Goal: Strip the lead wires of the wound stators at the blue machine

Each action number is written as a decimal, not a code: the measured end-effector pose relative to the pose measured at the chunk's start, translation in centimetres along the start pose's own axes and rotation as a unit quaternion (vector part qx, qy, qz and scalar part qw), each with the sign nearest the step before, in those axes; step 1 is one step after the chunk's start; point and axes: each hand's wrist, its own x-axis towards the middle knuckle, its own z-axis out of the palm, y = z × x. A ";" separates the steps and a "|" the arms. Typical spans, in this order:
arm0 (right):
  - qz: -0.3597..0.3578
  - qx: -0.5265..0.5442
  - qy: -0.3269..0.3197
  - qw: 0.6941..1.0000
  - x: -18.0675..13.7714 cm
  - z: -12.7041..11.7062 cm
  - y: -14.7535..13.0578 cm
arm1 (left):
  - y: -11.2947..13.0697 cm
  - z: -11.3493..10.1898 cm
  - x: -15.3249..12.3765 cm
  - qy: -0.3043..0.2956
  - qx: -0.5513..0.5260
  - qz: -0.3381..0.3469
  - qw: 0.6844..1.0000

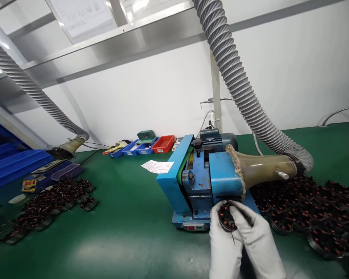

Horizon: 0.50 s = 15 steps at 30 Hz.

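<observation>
coil stator (227, 217) pinched between both hands' fingers (219, 211)

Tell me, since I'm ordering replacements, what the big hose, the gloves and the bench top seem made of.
Hose: grey ribbed flexible plastic, likely wire-reinforced. Left hand and right hand gloves: white knit fabric, matte. Bench top: green mat, probably rubber, with a soft sheen.

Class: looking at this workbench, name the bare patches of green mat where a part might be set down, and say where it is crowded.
Bare green mat lies between the left pile of wound coils and the blue machine, reaching back to the paper slip. It is crowded right of the machine, where the right coil pile spreads.
</observation>
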 end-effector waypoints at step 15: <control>-0.034 -0.041 0.017 0.998 -0.3 -0.1 0.1 | -0.2 -0.2 -0.1 -0.007 -0.053 -0.013 0.999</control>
